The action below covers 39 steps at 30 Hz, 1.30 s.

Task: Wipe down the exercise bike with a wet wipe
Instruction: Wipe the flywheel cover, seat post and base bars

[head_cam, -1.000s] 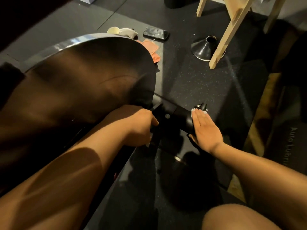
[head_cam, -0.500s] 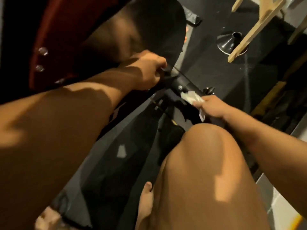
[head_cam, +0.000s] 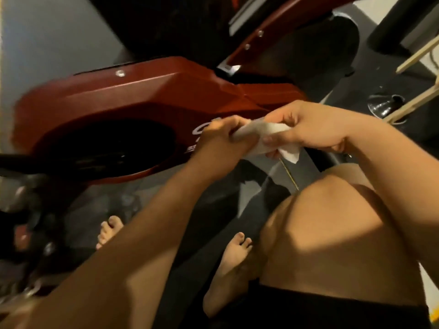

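From my feed, the exercise bike [head_cam: 133,103] fills the left and upper part of the view. Its red housing has a dark oval recess, and white lettering on it is partly hidden behind my left hand [head_cam: 221,138]. The far-left parts of the bike are too blurred to make out. Below the housing, one bare foot [head_cam: 109,231] stands on the dark floor [head_cam: 209,210].

Near the middle, my left hand has its fingers curled round the left end of the wet wipe [head_cam: 259,136]. The white wipe is bunched and stretched between both hands, in front of the lower right edge of the red housing. I cannot tell whether it touches the bike. A loose corner hangs down beneath it.

My right hand [head_cam: 308,129] pinches the wipe's right part between thumb and bent fingers. A second bare foot [head_cam: 232,262] and a raised knee [head_cam: 332,222] sit lower down. Far right, a black funnel-shaped object [head_cam: 384,106] rests on the floor beside pale wooden slats [head_cam: 418,100].
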Motion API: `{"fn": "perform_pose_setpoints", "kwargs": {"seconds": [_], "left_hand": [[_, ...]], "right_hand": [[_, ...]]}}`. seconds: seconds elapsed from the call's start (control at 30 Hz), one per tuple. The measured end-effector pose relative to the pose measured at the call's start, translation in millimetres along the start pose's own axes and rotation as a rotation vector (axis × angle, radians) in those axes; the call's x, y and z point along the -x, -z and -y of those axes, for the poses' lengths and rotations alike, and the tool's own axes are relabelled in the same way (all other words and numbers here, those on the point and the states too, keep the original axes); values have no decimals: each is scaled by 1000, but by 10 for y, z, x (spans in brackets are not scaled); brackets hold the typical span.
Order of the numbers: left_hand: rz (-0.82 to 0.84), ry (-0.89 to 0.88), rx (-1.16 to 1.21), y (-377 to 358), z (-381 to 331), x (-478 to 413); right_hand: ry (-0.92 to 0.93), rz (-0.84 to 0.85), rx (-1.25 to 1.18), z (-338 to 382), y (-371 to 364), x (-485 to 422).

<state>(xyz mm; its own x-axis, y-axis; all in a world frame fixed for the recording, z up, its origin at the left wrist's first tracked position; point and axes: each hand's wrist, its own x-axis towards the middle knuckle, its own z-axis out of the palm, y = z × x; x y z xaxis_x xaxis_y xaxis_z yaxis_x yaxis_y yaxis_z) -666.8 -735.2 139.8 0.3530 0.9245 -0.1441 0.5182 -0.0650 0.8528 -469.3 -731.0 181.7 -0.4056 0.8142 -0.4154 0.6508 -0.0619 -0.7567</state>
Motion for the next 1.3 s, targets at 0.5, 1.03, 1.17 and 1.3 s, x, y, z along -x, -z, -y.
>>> {"fn": "perform_pose_setpoints", "kwargs": {"seconds": [0.5,1.03,1.17,1.3], "left_hand": [[-449,-40,391,1387,91,1613],[-730,-70,691,2886,546,2527],[-867,-42,870,3097,804,2683],[-1073,39,884,3252,1071,2894]], "right_hand": [[496,-134,452,1935,-925,-114],[828,-432,430,3325,-1728,-563],[748,-254,391,3652,-2180,-754],[668,-118,325,3913,-2610,-954]]}}
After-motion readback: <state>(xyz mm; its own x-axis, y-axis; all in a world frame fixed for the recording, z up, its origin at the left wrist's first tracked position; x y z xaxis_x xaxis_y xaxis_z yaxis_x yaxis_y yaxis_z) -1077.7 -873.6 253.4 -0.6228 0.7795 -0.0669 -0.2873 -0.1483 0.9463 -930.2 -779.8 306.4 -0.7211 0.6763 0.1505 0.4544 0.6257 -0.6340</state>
